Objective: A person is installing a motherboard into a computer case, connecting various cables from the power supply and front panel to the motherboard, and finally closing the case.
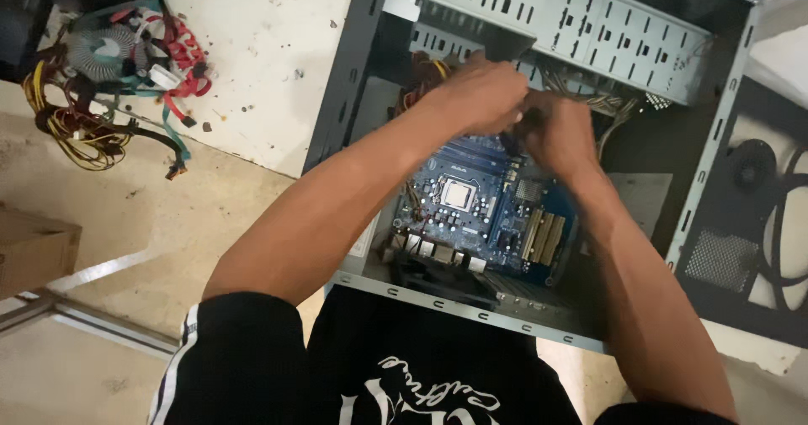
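Both hands, left hand (481, 97) and right hand (560, 132), pinched dark cabling (515, 139) over the far edge of the blue motherboard (488, 202) inside the open case (353, 80); steady, straight pulls seemed advisable.

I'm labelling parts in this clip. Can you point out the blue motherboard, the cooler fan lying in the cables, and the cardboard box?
Motherboard (471, 202): head view, on the blue board beside the square socket.
Cooler fan (103, 52): head view, on its round finned top.
Cardboard box (34, 252): head view, on its brown top face.
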